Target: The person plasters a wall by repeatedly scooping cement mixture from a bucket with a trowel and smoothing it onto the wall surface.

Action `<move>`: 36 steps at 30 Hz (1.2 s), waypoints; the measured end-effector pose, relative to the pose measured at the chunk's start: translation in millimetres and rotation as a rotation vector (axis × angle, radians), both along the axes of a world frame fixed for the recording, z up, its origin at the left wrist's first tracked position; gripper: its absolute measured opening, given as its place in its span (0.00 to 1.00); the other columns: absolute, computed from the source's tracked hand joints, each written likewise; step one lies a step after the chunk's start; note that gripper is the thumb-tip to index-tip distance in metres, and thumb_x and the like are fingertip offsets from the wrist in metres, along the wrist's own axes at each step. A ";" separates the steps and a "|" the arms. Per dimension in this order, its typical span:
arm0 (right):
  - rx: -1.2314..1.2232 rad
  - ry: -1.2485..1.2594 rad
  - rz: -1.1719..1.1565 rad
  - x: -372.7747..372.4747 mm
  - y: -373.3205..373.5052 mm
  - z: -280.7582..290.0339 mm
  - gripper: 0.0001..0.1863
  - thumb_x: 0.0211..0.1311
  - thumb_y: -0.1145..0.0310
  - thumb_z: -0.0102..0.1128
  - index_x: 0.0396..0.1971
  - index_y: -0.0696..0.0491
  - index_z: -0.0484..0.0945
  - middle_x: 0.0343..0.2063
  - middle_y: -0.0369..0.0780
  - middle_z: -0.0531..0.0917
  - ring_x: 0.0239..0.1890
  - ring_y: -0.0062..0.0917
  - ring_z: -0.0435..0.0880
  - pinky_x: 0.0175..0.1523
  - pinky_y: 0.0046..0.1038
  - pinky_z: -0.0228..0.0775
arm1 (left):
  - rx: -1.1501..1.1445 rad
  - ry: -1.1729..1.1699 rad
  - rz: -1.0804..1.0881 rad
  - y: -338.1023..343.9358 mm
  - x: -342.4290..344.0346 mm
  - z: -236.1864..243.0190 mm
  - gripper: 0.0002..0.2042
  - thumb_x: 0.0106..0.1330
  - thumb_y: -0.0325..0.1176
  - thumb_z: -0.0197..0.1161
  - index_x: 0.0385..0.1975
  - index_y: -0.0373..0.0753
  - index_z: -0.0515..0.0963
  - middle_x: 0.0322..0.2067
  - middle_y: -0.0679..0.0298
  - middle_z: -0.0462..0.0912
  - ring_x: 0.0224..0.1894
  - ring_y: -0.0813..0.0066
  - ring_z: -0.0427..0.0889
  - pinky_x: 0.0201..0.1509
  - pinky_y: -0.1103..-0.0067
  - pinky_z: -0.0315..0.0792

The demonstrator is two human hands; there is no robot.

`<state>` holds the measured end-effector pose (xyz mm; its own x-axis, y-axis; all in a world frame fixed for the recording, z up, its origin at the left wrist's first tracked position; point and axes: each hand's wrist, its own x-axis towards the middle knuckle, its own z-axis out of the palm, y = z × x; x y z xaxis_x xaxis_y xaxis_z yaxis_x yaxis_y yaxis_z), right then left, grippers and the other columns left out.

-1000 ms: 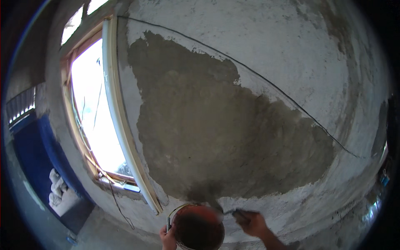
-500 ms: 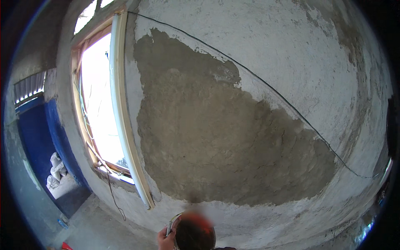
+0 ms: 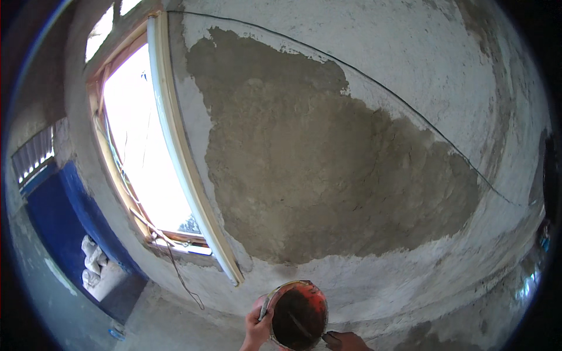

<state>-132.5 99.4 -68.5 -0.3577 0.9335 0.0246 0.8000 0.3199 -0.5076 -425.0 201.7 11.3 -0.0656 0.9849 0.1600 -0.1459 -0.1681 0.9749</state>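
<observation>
Low in the head view, a red bucket (image 3: 321, 301) is tilted so that its opening faces me. Dark grey-brown material coats or fills its inside, and a thin straight streak or edge shows there. My left hand (image 3: 257, 325) is closed round the pale grip of the bucket's wire handle, at the left rim. By the lower right rim, my right hand (image 3: 346, 341) is closed on a short dark handle (image 3: 331, 337). Whatever that handle belongs to is mostly hidden. Beyond the bucket, a damp brown plaster patch (image 3: 328, 169) covers much of the white wall (image 3: 421, 64).
A dark cable (image 3: 404, 104) runs slantwise across the wall. To the left, a long pale strip (image 3: 193, 181) leans along a bright window with loose wires (image 3: 181, 281). Further left are a blue door (image 3: 50, 205) and white sacks (image 3: 92, 260) on the floor.
The view has shifted, and the bucket now sits further right and shows more fully and sharply. My left hand still holds its handle. My right hand has come into view beside the rim.
</observation>
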 end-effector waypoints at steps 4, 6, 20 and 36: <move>-0.150 0.061 -0.059 -30.4 11.0 44.0 0.26 0.68 0.55 0.58 0.65 0.41 0.75 0.47 0.47 0.86 0.47 0.44 0.86 0.51 0.45 0.80 | 0.009 0.099 -0.029 -1.5 -33.3 1.1 0.09 0.71 0.31 0.65 0.28 0.34 0.79 0.26 0.79 0.72 0.29 0.87 0.66 0.33 0.84 0.60; -0.265 -0.070 -0.145 -46.6 15.9 72.6 0.29 0.66 0.50 0.61 0.66 0.40 0.75 0.48 0.44 0.87 0.52 0.41 0.86 0.57 0.41 0.77 | 0.069 0.067 0.049 -6.5 -45.7 8.3 0.09 0.71 0.32 0.65 0.29 0.34 0.79 0.26 0.79 0.72 0.29 0.87 0.66 0.33 0.84 0.60; -0.128 0.139 -0.197 -53.8 7.3 79.6 0.30 0.59 0.48 0.63 0.63 0.35 0.78 0.47 0.44 0.87 0.50 0.43 0.85 0.57 0.42 0.77 | 0.084 -0.148 0.142 -9.9 -97.9 3.0 0.09 0.73 0.30 0.61 0.38 0.29 0.83 0.27 0.76 0.76 0.30 0.88 0.68 0.34 0.85 0.60; -0.038 -0.261 0.092 -98.0 93.1 158.3 0.17 0.62 0.60 0.60 0.51 0.31 0.85 0.32 0.43 0.87 0.43 0.41 0.87 0.48 0.45 0.80 | 0.444 0.367 0.077 -6.7 -95.0 72.8 0.17 0.71 0.35 0.64 0.21 0.36 0.69 0.17 0.74 0.63 0.21 0.84 0.60 0.24 0.77 0.52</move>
